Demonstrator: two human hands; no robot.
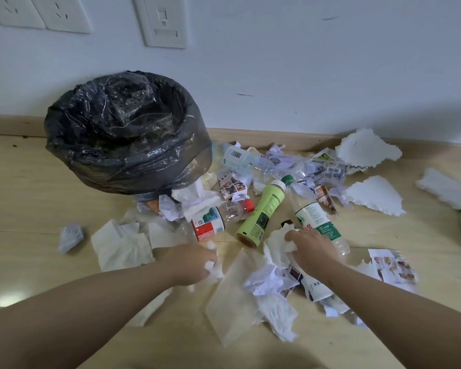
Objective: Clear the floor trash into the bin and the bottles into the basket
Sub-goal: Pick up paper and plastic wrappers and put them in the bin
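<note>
My left hand (194, 262) clenches a white tissue wad (214, 266); my right hand (313, 247) grips a crumpled tissue (276, 243). The black-bagged bin (128, 155) stands against the wall; I cannot tell what it holds. A green bottle (261, 214), a red-labelled bottle (210, 225) and a green-capped bottle (317, 219) lie on the floor.

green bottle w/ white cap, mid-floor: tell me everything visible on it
The green bottle looks like plastic, in a pale green sleeve with a dark print panel, white cap on, brownish base. It lies on its side on the floor, cap toward the wall, base toward the person, between a red-label bottle and a clear bottle. The right hand grips tissue beside its base, not touching it.
</note>
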